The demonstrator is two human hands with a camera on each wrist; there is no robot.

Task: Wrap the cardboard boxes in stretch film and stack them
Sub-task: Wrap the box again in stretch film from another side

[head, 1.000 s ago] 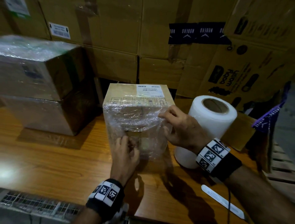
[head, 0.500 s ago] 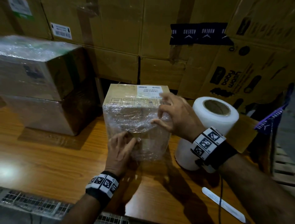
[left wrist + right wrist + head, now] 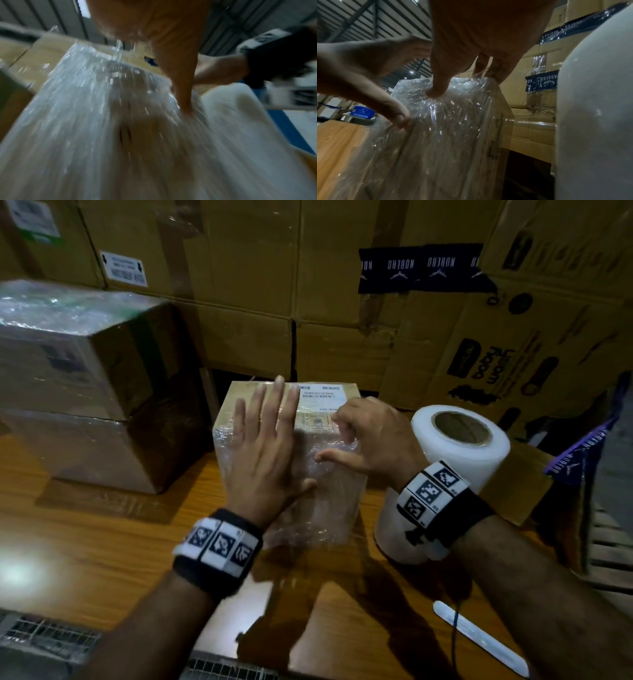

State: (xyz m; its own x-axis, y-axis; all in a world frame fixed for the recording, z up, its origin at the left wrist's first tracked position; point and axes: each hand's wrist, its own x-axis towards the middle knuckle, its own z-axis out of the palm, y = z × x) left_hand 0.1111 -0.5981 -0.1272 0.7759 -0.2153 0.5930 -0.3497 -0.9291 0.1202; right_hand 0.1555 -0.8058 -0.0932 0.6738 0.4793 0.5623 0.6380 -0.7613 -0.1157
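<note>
A wall of big cardboard cartons (image 3: 239, 302) rises behind the small box, some crossed with dark printed tape (image 3: 424, 266). The wooden counter (image 3: 85, 542) carries everything, glossy and catching a glare of light to the left of the small box. Also to its left, two film-wrapped boxes (image 3: 82, 385) sit stacked one on the other. The small box (image 3: 329, 508) stands near the middle of the counter, its front and part of its top under wrinkled stretch film (image 3: 447, 135), a white label (image 3: 322, 398) on its top. Just to its right, a roll of stretch film (image 3: 459, 446) stands on end, partly hidden by the right forearm. A pale flat strip (image 3: 479, 638) lies on the counter nearer than the roll. The left hand (image 3: 263, 453) is spread flat, fingers straight, pressing the film against the box's front and top edge. The right hand (image 3: 373, 440) curls its fingers over the box's top right edge, the thumb pressing into the film on the front.
</note>
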